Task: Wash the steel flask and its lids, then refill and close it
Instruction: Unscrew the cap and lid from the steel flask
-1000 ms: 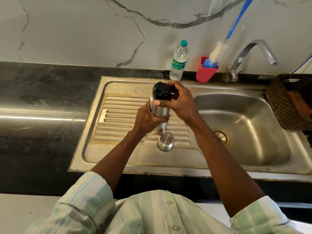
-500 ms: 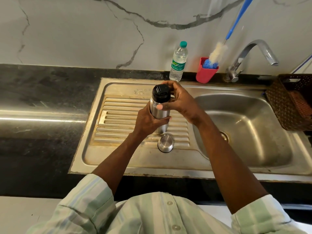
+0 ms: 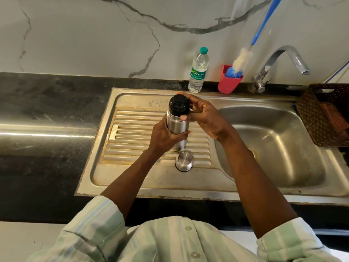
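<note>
Left hand [image 3: 166,137] grips the upright steel flask [image 3: 177,127] over the sink drainboard [image 3: 132,129]; right hand [image 3: 204,114] fingers curl around its black inner lid [image 3: 178,104] (steel cap [image 3: 184,161] rests below).

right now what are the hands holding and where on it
The left hand grips the steel flask round its lower body; the right hand holds the black inner lid on top.
</note>
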{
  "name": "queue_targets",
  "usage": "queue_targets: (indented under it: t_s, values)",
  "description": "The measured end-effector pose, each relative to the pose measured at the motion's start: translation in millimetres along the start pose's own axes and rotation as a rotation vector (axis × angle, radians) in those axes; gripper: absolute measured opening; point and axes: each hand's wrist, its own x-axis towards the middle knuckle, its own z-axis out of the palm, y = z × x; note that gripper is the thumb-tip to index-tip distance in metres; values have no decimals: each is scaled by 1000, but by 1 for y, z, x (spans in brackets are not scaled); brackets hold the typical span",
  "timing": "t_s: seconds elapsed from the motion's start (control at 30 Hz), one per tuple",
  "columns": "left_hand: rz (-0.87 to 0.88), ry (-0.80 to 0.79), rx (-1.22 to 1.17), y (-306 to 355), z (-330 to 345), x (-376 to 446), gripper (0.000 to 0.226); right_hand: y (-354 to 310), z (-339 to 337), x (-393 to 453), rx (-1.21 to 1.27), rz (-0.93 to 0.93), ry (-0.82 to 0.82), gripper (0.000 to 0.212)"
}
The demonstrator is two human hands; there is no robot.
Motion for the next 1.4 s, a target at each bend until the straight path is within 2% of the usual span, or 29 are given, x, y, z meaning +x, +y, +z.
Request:
queue_targets:
  t_s: [0.1, 0.23, 0.53, 0.73, 0.87, 1.07, 1.23, 1.33, 1.4]
  values:
    - [14, -2, -6, 1, -1, -1, 62, 4, 8, -2, -51, -41, 133, 73]
    - [11, -5, -7, 2, 0, -2, 62, 5, 17, -5, -57, -118, 245, 59]
    - [-1, -1, -39, 3, 0, -2, 68, 3, -1, -8, 94, -108, 115, 44]
    - [14, -4, -40, 0, 1, -2, 66, 1, 10, -12, -109, -105, 222, 60]
    - [19, -4, -26, -2, 1, -1, 62, 1, 23, -8, -158, -166, 315, 59]
    - [-9, 17, -38, -1, 2, -1, 63, -4, 4, -10, 26, -111, 145, 46]
    - [-13, 18, -35, -3, 3, 0, 66, -5, -2, -10, -48, -59, 87, 58]
    - [-14, 16, -36, -2, 3, -1, 63, -4, 6, -10, -105, -69, 157, 76]
    - [-10, 14, -36, -2, 3, -1, 62, -4, 14, -8, -159, -123, 240, 76]
